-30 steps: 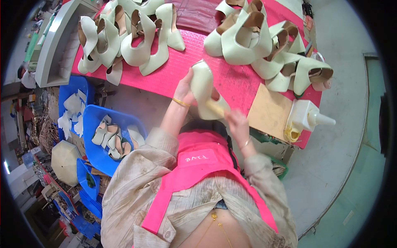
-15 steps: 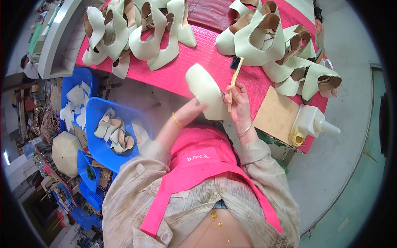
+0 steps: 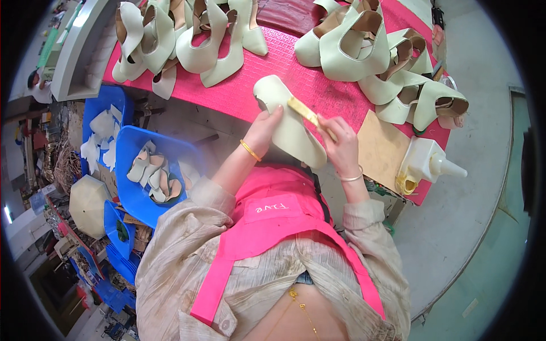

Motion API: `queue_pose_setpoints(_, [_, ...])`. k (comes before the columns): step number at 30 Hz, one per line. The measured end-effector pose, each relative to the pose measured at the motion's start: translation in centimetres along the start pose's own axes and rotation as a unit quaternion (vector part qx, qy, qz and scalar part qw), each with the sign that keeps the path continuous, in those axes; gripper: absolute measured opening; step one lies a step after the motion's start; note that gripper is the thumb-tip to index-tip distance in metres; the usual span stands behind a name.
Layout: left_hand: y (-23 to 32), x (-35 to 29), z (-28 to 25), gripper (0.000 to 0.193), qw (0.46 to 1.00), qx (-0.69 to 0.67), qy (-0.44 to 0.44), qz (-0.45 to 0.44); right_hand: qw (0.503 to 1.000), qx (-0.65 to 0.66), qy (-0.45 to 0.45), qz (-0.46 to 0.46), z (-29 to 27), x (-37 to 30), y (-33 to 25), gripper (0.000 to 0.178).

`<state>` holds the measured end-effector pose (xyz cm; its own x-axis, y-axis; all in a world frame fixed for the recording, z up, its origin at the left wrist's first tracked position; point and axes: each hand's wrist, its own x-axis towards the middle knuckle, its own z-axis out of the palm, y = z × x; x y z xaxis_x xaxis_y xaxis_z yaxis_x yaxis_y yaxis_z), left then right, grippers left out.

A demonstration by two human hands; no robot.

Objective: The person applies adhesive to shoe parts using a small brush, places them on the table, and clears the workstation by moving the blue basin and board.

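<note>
A pale mint shoe upper (image 3: 296,136) hangs tilted in front of me, just off the table's near edge. My left hand (image 3: 265,128) is closed on its left side, with the thumb on the outer face. In my right hand (image 3: 342,146) is a small brush (image 3: 304,111) with a yellowish handle, the fingers wrapped round its lower end. The brush's head lies against the upper's right edge near the top; its bristles are hidden from view. The upper's lower end points toward my right wrist.
On the pink table (image 3: 267,74), several mint shoe uppers (image 3: 219,48) cluster at left and more (image 3: 355,54) at right. A brown board (image 3: 378,150) and a white glue bottle (image 3: 426,165) lie at the right corner. Blue bins (image 3: 128,187) with pieces stand left.
The brush has swung from upright, bristles showing, to slanting against the upper. The upper has turned, its lower end now further right. My left hand has moved up, my right hand slightly right and lower.
</note>
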<state>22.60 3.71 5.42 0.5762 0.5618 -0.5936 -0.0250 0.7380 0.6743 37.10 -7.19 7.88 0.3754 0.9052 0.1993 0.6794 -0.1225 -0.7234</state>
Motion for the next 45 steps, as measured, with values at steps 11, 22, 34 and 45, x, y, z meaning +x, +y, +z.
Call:
queue_pose_setpoints(11, [1.3, 2.3, 1.8, 0.035, 0.991, 0.048, -0.089, -0.092, 0.997, 0.026, 0.044, 0.064, -2.0, -4.4, 0.0, 0.019])
queue_pose_setpoints(22, [0.0, -0.4, 0.8, 0.034, 0.977, 0.039, -0.207, 0.015, 0.973, 0.144, 0.049, 0.174, 1.0, -5.6, 0.2, 0.017])
queue_pose_setpoints(34, [2.8, -2.0, -2.4, 0.033, 0.998, -0.058, 0.0, -0.029, 0.996, 0.035, 0.071, 0.036, 2.0, -3.2, -0.6, 0.02])
queue_pose_setpoints(45, [6.4, -2.2, -2.8, 0.035, 0.993, -0.102, -0.061, -0.021, 0.992, 0.093, 0.076, -0.032, 1.3, 1.8, -3.7, 0.02])
